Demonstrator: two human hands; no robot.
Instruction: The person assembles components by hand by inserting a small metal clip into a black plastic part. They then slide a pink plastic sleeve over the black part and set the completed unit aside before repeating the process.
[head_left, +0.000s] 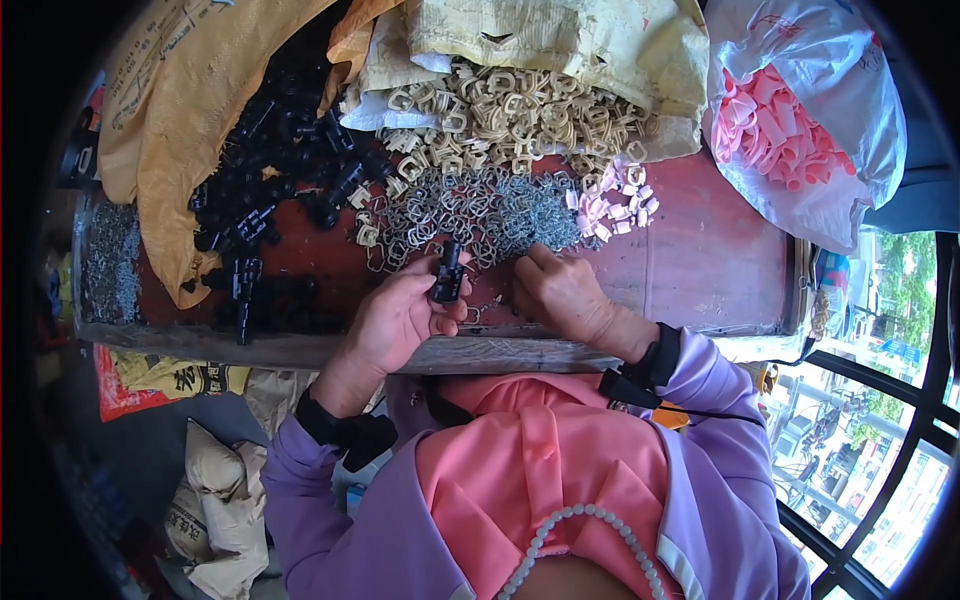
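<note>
Between the thumb and fingers of my left hand [393,320] is a small black plastic part [448,274], held upright just over the table's near edge. My right hand [565,298] is closed, its fingertips down at the near side of a heap of small silver metal pieces [535,208]. Whatever those fingers pinch, if anything, is hidden. Loose metal loops [425,208] lie beyond my left hand. Just right of the silver heap are small pale pink pieces [622,205].
Beige clips [520,115] spill from a pale woven sack [570,35] at the back. Black plastic parts [280,160] pile up at left beside an orange-brown sack [185,130]. A white plastic bag [810,45] with pink tubes stands far right. The reddish tabletop [705,260] has a worn front edge.
</note>
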